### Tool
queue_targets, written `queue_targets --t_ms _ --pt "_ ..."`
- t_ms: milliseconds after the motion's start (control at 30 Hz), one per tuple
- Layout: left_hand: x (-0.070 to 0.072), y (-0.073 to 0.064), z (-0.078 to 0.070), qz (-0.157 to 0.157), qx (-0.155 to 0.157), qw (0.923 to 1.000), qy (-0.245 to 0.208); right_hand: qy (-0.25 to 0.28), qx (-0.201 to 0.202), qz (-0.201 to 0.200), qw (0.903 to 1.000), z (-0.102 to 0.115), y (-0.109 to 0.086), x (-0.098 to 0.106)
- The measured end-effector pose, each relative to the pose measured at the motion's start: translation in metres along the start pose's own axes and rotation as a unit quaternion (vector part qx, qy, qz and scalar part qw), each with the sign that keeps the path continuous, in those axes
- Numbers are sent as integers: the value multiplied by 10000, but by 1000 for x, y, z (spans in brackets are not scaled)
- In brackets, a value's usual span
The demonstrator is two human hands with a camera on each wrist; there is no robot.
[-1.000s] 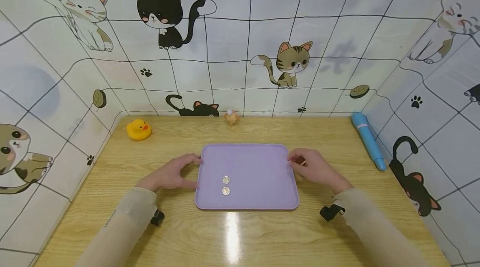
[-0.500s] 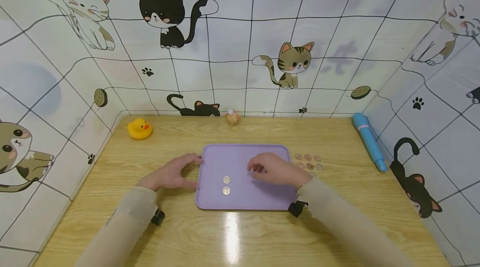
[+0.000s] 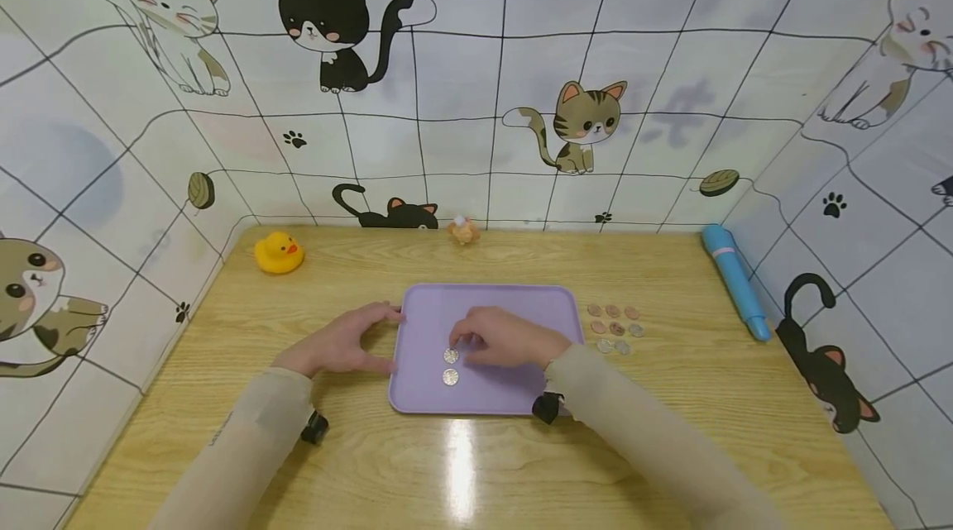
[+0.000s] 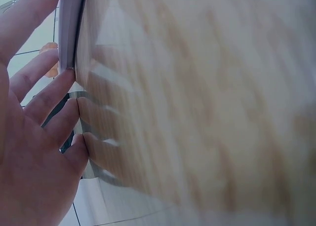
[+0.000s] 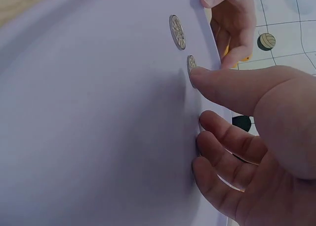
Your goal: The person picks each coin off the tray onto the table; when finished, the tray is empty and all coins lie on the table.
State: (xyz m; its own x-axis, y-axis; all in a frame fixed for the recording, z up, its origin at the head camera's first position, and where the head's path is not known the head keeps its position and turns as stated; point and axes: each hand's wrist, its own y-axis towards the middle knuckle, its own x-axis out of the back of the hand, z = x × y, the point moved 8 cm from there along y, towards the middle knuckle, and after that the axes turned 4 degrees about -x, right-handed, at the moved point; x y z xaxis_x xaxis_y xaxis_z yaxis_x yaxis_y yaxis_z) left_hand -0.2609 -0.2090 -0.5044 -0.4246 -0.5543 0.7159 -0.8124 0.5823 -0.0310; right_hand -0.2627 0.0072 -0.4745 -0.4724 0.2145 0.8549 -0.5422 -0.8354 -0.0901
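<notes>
A lilac tray (image 3: 514,307) lies on the wooden table, with two silvery coins, an upper coin (image 3: 451,355) and a lower coin (image 3: 450,377), on its left half. My left hand (image 3: 342,341) rests at the tray's left edge, fingers and thumb spread, fingertips against the rim. Over the tray, my right hand (image 3: 506,338) has its fingers bent down just above and beside the upper coin. In the right wrist view its thumb (image 5: 227,88) overlaps one coin, and the other fingertips come right at the tray surface. The index finger is hidden there; I cannot tell whether it pinches anything.
Several copper and silvery coins (image 3: 617,329) lie in rows right of the tray. A yellow rubber duck (image 3: 279,253) sits at the back left, a small orange figure (image 3: 463,231) at the back middle, a blue tube-shaped object (image 3: 735,282) along the right edge. Cat-patterned cloth walls enclose the table.
My right hand has moved left from the tray's right edge to the upper coin, uncovering the rows of coins on the right. My left hand has stayed at the rim.
</notes>
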Motion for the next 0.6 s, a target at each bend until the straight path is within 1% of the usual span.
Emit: queue_targets --t_ms 100,267,600 --pt "0 0 2 4 48 10000 -7 21 57 109 9999 3 6 -2" --pt "0 1 2 -3 47 10000 1 -96 125 208 9997 6 13 -6" --pt "0 1 0 26 56 9999 -95 -425 -178 349 9983 3 19 -11"
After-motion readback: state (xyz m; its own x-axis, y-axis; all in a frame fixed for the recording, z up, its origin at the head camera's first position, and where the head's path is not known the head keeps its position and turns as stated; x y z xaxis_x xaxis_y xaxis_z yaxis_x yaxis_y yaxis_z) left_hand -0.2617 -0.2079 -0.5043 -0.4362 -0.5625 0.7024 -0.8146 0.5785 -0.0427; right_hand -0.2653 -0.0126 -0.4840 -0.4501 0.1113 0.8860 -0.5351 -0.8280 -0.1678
